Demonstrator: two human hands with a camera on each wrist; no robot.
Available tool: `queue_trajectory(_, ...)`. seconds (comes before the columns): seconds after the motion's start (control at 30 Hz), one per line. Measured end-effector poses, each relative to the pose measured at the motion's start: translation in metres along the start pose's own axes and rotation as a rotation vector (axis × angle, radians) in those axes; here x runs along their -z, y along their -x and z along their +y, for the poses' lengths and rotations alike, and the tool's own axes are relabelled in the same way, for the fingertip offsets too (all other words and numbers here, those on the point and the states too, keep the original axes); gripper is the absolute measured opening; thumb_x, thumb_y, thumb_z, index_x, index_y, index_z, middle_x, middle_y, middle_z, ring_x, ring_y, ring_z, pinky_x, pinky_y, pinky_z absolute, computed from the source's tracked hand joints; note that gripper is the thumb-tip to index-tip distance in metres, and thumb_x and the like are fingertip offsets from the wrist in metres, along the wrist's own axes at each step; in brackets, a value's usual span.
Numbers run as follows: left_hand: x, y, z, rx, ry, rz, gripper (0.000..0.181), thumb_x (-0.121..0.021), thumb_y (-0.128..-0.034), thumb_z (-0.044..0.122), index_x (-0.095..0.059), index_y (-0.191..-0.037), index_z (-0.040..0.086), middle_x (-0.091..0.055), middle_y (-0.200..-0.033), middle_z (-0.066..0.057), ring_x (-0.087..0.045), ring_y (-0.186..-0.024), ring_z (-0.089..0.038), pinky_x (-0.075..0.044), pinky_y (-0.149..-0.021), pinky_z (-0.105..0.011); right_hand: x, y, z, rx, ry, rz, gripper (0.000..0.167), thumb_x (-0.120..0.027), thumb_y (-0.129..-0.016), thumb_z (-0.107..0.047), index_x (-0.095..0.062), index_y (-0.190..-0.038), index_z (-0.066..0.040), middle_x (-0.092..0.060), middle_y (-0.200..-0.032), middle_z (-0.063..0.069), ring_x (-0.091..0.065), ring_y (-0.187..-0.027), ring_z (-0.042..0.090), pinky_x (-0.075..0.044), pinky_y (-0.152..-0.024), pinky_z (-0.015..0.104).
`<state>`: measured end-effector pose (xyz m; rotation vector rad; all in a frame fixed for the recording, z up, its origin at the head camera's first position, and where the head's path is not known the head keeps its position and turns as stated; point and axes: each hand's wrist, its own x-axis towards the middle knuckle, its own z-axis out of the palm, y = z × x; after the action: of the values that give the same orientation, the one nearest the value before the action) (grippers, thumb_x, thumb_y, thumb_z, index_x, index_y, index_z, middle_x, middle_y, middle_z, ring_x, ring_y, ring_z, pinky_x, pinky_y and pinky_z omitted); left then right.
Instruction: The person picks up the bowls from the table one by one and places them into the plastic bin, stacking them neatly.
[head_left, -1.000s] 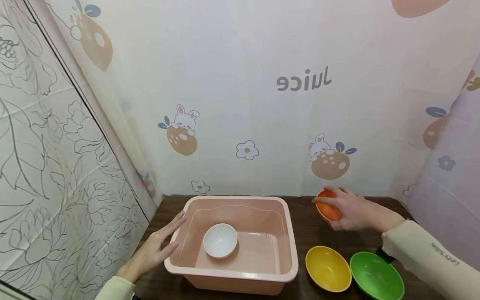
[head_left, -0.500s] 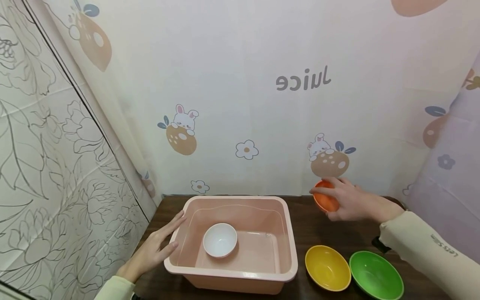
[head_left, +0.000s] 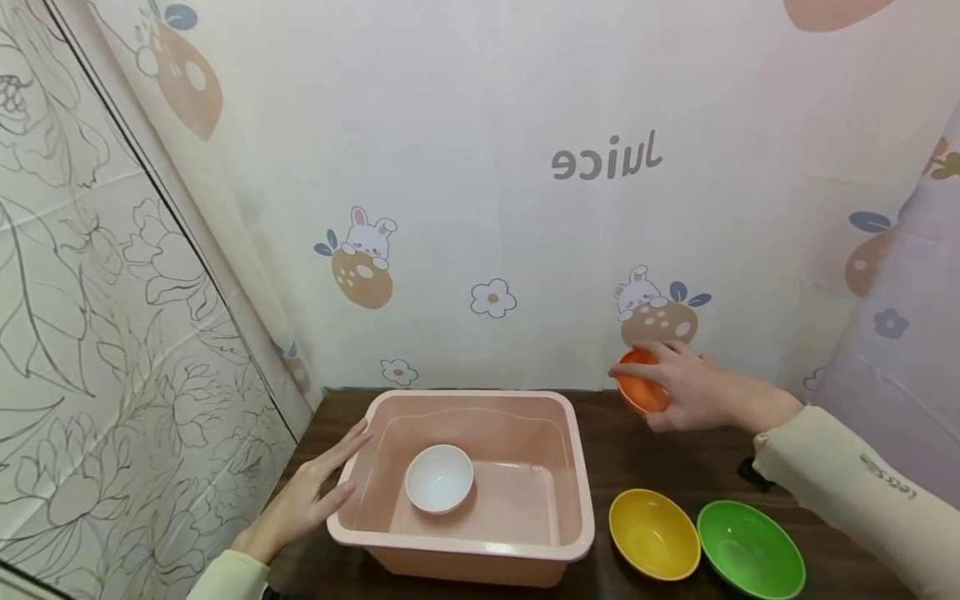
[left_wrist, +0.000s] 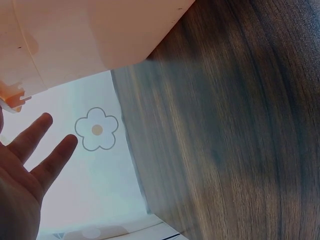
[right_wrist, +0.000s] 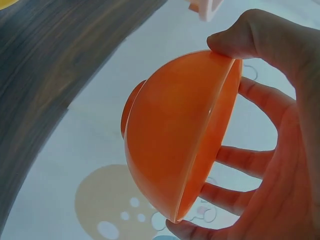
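Note:
An orange bowl (head_left: 642, 390) is held tilted above the back right of the table by my right hand (head_left: 693, 390). In the right wrist view, the thumb and fingers grip the rim of that bowl (right_wrist: 170, 135), and its foot faces away from the palm. My left hand (head_left: 307, 496) rests with straight fingers on the left rim of a pink basin (head_left: 465, 550); in the left wrist view two fingers are spread below the basin wall (left_wrist: 90, 40). Inside the basin, towards its left, sits a white bowl (head_left: 440, 478).
A yellow bowl (head_left: 654, 535) stands right of the basin, with a green bowl (head_left: 752, 550) beside it. Both sit on the dark wooden table (head_left: 607, 450). A printed curtain (head_left: 495, 208) hangs behind the table's far edge.
My right hand has lifted the orange bowl up and slightly to the left. The left hand, basin and other bowls stay where they were.

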<state>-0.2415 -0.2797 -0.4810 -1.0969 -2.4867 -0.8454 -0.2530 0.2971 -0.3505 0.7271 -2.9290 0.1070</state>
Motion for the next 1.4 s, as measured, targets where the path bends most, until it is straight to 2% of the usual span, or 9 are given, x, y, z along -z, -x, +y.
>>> queue_trajectory(0.13, 0.000, 0.000, -0.001, -0.011, 0.018, 0.003, 0.065, -0.065, -0.0940, 0.012, -0.045, -0.156, 0.010, -0.038, -0.165, -0.012, -0.040, -0.150, -0.017, -0.031, -0.115, -0.016, 0.005, -0.001, -0.007, 0.001, -0.002, -0.017, 0.066, -0.081, -0.074, -0.031, -0.065, -0.137, -0.034, -0.046, -0.150, 0.022, -0.043, -0.127, 0.050, -0.050, -0.078, 0.070)
queue_trajectory(0.33, -0.001, 0.001, 0.000, -0.017, 0.038, 0.013, 0.065, -0.065, -0.0942, 0.011, -0.045, -0.156, 0.009, -0.038, -0.165, -0.013, -0.039, -0.151, -0.017, -0.028, -0.115, -0.013, 0.009, -0.002, -0.014, 0.022, -0.001, -0.018, 0.065, -0.081, -0.074, -0.030, -0.065, -0.137, -0.035, -0.046, -0.151, 0.023, -0.042, -0.129, 0.049, -0.051, -0.079, 0.068)
queue_trajectory(0.57, -0.003, 0.004, 0.001, 0.035, 0.012, 0.014, 0.065, -0.064, -0.0940, 0.011, -0.045, -0.156, 0.013, -0.038, -0.165, -0.009, -0.043, -0.148, -0.018, -0.036, -0.114, -0.023, 0.015, -0.007, -0.027, 0.049, -0.038, -0.048, 0.065, -0.079, -0.075, -0.030, -0.064, -0.139, -0.035, -0.044, -0.153, 0.023, -0.044, -0.130, 0.050, -0.052, -0.083, 0.067)
queue_trajectory(0.87, -0.002, 0.001, 0.001, -0.002, 0.041, 0.024, 0.065, -0.064, -0.0940, 0.011, -0.045, -0.156, 0.009, -0.039, -0.165, -0.013, -0.042, -0.149, -0.018, -0.030, -0.115, -0.016, 0.015, -0.014, -0.042, 0.091, -0.021, -0.029, 0.064, -0.079, -0.077, -0.031, -0.063, -0.138, -0.038, -0.047, -0.152, 0.018, -0.049, -0.125, 0.042, -0.051, -0.081, 0.067)
queue_trajectory(1.13, -0.003, 0.002, 0.000, 0.027, 0.026, 0.012, 0.066, -0.064, -0.0938, 0.010, -0.045, -0.156, 0.012, -0.038, -0.165, -0.009, -0.042, -0.149, -0.017, -0.040, -0.113, -0.026, 0.011, -0.026, -0.054, 0.140, -0.014, -0.035, 0.062, -0.077, -0.079, -0.033, -0.063, -0.139, -0.037, -0.047, -0.152, 0.015, -0.049, -0.128, 0.040, -0.051, -0.081, 0.061)
queue_trajectory(1.4, -0.004, 0.003, -0.001, 0.043, 0.018, 0.013, 0.066, -0.064, -0.0937, 0.011, -0.045, -0.157, 0.013, -0.038, -0.166, -0.009, -0.043, -0.148, -0.019, -0.042, -0.112, -0.031, 0.008, -0.036, -0.066, 0.174, -0.050, -0.046, 0.060, -0.075, -0.080, -0.033, -0.063, -0.139, -0.037, -0.047, -0.151, 0.015, -0.047, -0.130, 0.038, -0.053, -0.085, 0.061)
